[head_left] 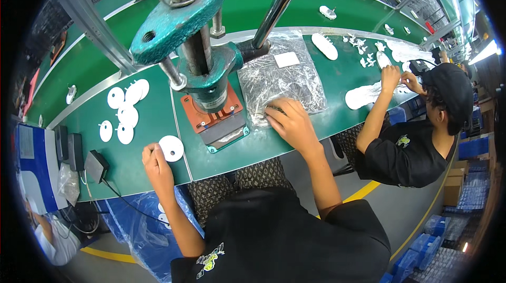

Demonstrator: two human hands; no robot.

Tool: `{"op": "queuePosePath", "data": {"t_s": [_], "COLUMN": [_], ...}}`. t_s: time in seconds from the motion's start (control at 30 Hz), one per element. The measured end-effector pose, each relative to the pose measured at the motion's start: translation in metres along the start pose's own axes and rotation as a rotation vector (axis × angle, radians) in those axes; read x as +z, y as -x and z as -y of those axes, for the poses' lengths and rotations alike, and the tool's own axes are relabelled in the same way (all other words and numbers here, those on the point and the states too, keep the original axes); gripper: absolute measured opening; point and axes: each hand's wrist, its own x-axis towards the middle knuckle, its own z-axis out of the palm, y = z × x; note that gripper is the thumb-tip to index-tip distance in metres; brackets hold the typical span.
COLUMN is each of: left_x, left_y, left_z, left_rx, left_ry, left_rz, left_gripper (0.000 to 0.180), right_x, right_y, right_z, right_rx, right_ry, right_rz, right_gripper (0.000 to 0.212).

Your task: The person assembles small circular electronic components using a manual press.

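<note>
My left hand [156, 166] is closed at the left edge of a round white plastic disc [172, 154] with a small dark hole, near the table's front edge. My right hand [292, 125] rests over the front of a clear plastic bag [284, 85] full of thin metal pins. Its fingers are bent and drawn together at the bag; what lies under the fingertips is hidden. Between my hands stands a teal hand press [208, 80] on a base with an orange plate [192, 116]. No disc shows on its grey block [225, 129].
Several white discs [126, 116] lie at the left, near black power adapters [96, 166]. The press's lever [282, 6] slants over the bag. A co-worker [421, 130] handles white parts at the right. Behind runs a green conveyor [284, 6]; blue plastic [142, 225] hangs below the table.
</note>
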Motion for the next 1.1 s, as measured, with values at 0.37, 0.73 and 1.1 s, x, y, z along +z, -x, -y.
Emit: {"op": "queuePosePath", "data": {"t_s": [0.37,0.73,1.1], "left_x": [-0.016,-0.023,-0.028], "left_y": [0.009,0.012,0.022], "left_z": [-0.026,-0.027,-0.024], "left_rx": [0.304,0.316,0.368], "left_ry": [-0.067,-0.009,0.010], "left_rz": [0.134,0.155,0.232], "left_gripper": [0.038,0.032,0.039], "right_x": [0.009,0.017,0.050], "right_y": [0.010,0.002,-0.018], "right_z": [-0.010,0.049,0.160], "right_rx": [0.098,0.932,0.578], "right_ry": [-0.022,-1.505,-1.159], "right_rz": [0.028,-0.379,0.154], "right_gripper": [0.019,0.020,0.006]}}
